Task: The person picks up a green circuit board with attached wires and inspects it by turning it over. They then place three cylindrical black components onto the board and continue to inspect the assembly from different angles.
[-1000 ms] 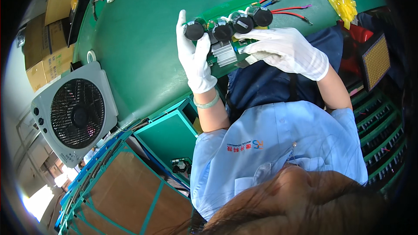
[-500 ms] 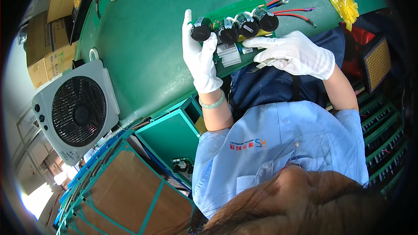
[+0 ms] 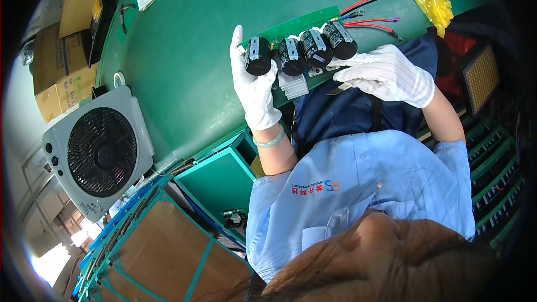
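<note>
The circuit board (image 3: 305,28) is a flat green rectangular panel carrying four black cylindrical capacitors (image 3: 299,50) in a row, each with a pale label stripe, and a ribbed metal heat sink (image 3: 293,85) at its near edge. Red, blue and black wires (image 3: 372,14) run off its right end across the table (image 3: 184,50), which has a smooth, matte green surface.

Both hands wear white knit fabric gloves. The left hand (image 3: 254,86) lies against the board's left end, fingers extended upward beside the leftmost capacitor; its grip is loosely closed around that end of the board. The right hand (image 3: 389,75) rests at the board's right near edge, fingers curled; whether its grip holds the board cannot be told.

The board sits at the table's near edge, between the two hands.

A grey square box fan (image 3: 100,151) with a black round grille stands left. Brown cardboard boxes (image 3: 59,50) are stacked beyond it. A yellow crinkled bow-shaped piece (image 3: 432,3) lies at the far right.
</note>
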Demonstrator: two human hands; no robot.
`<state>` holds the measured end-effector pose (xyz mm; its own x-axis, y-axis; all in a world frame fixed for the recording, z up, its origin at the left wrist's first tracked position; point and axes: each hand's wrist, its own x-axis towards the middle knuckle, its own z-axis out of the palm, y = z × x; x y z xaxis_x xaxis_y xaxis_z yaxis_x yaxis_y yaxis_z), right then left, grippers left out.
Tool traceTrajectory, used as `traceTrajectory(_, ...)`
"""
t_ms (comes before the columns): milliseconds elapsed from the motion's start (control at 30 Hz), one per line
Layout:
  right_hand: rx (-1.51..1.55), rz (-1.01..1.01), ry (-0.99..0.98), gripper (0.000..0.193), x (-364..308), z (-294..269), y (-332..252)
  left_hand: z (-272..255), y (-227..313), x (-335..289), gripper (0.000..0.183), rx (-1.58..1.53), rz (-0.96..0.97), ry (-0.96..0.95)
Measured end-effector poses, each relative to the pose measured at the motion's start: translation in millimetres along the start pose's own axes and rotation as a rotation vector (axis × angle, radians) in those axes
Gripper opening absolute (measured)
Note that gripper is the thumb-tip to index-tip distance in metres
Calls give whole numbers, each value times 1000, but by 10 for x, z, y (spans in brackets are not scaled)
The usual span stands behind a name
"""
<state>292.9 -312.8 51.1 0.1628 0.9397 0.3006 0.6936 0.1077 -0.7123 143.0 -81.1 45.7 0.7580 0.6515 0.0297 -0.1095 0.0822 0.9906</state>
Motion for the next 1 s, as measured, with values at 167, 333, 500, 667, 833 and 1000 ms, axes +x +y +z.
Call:
traceTrajectory(167, 46, 50, -56, 21, -106, 46, -22, -87, -112, -4, 76, 47, 66, -24)
traceTrajectory(333, -266, -80, -112, 26, -185, 63, -35, -118, -152, -22, 75, 32, 55, -22)
traceTrajectory(500, -303, -102, -133, 33, -190, 41, -46, -107, -149, -24, 75, -3, 67, -25)
traceTrajectory(667, -276, -122, -107, 27, 41, 144, -155, -71, -59, -5, 76, -22, 40, -56)
traceTrajectory(833, -362, -34, -242, 46, 136, 190, -208, -71, -91, 4, 81, -27, 53, -67)
traceTrajectory(1000, -371, -4, -354, 34, 195, 126, -248, -82, -62, 18, 88, -45, 54, -125)
